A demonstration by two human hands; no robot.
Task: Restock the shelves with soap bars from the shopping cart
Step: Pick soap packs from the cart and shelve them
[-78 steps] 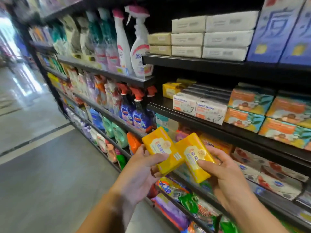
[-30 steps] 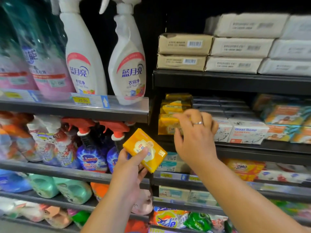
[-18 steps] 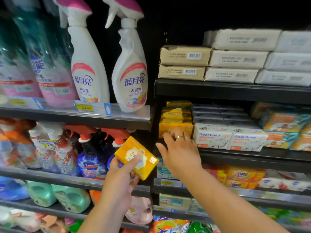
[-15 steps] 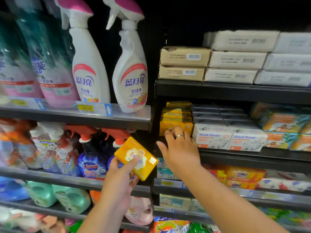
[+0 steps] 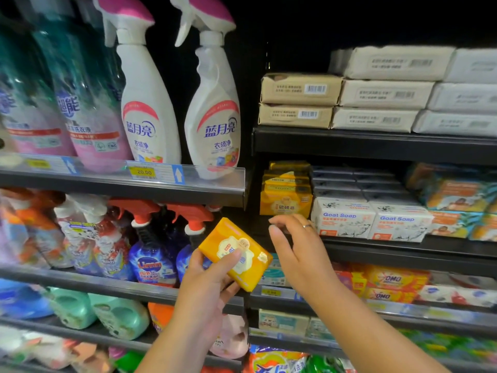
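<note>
My left hand grips a yellow wrapped soap bar, tilted, in front of the shelf divider. A stack of the same yellow soap bars stands at the left end of the dark middle shelf. My right hand hovers just below and in front of that stack, between it and the held bar, fingers loosely bent and holding nothing. The shopping cart is out of view.
White Goat Soap boxes sit right of the yellow stack, colourful soap boxes further right. Paper-wrapped bars fill the shelf above. Spray bottles and detergent bottles line the left shelves.
My right hand set its yellow bar on the stack and has drawn back from the shelf, empty. My left hand keeps hold of its bar, almost unmoved.
</note>
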